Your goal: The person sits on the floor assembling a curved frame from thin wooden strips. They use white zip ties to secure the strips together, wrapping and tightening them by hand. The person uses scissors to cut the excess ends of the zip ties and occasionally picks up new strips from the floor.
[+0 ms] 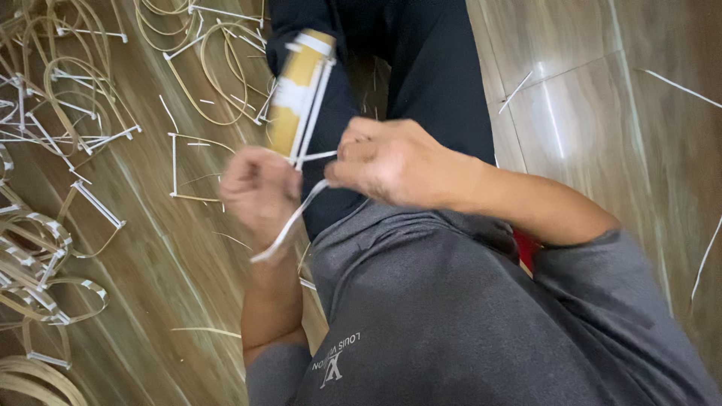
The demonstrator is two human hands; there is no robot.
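Note:
My left hand point(259, 188) is closed around the near end of a bundle of thin bamboo strips point(299, 94), yellow with white wrapping, that points away from me over my dark trousers. A white tape strip point(289, 222) runs from the bundle down past my left wrist. My right hand point(391, 162) pinches the tape close to the bundle, right beside my left hand. The picture is blurred, so the exact grip is hard to make out.
Several bent bamboo hoops with white-taped joints point(75, 98) lie scattered on the wooden floor point(173, 271) to my left, more at the lower left point(37, 271). Loose white strips point(519, 90) lie on the floor to the right. My grey shirt fills the bottom.

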